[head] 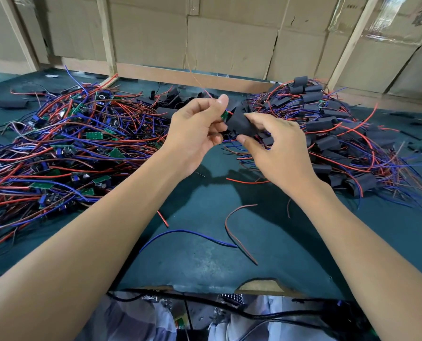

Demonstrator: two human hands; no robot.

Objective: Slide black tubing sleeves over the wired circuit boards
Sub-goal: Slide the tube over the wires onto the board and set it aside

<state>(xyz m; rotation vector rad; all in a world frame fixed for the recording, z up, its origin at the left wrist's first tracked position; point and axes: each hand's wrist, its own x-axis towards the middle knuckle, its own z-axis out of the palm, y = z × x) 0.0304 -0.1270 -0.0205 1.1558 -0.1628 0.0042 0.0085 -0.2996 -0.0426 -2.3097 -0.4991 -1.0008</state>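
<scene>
The sleeving step itself is in hand: above the middle of the green desk [205,254], the left hand [195,134] pinches a small green circuit board [224,115] between thumb and curled fingers [217,139], while the right hand [276,148] holds a black tubing sleeve [239,124] with its thumb below and its fingers curled over the top, the sleeve's mouth turned toward the board. Only a corner of the board and a glimpse of red wire show at the sleeve's opening, so the board appears to be just entering (how far inside it sits cannot be told, since the hands and the sleeve hide the rest). A thin red wire [197,80] rises from the pinch toward the cardboard wall [229,40] behind. To the left lies a heap of bare boards with red and blue leads [64,146], still waiting; to the right, a heap of sleeved ones [333,134], which suggests the job is well along but far from finished. The next move likely calls for keeping the sleeve's mouth open and square to the board, pushing the board straight through while drawing the sleeve over it, and taking care that no lead folds back or snags on the rim. A few loose wire offcuts [239,232] lie on the desk nearer the person.
</scene>
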